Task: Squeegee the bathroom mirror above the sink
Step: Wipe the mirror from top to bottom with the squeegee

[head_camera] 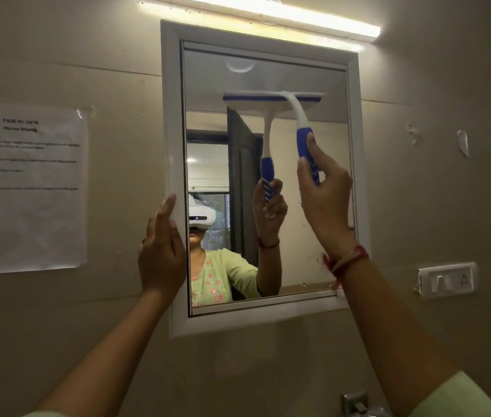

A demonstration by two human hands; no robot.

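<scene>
Beige wall [419, 191], lit tube light [268, 13], taped paper [24, 188].

Bare forearms [388, 320], pale green sleeves [455, 395], red thread [348, 260] by right hand [325, 200]

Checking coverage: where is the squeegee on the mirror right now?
In the head view, the blue-and-white plastic squeegee presses its blade across the upper right of the white-framed mirror, its handle gripped by the right hand.
</scene>
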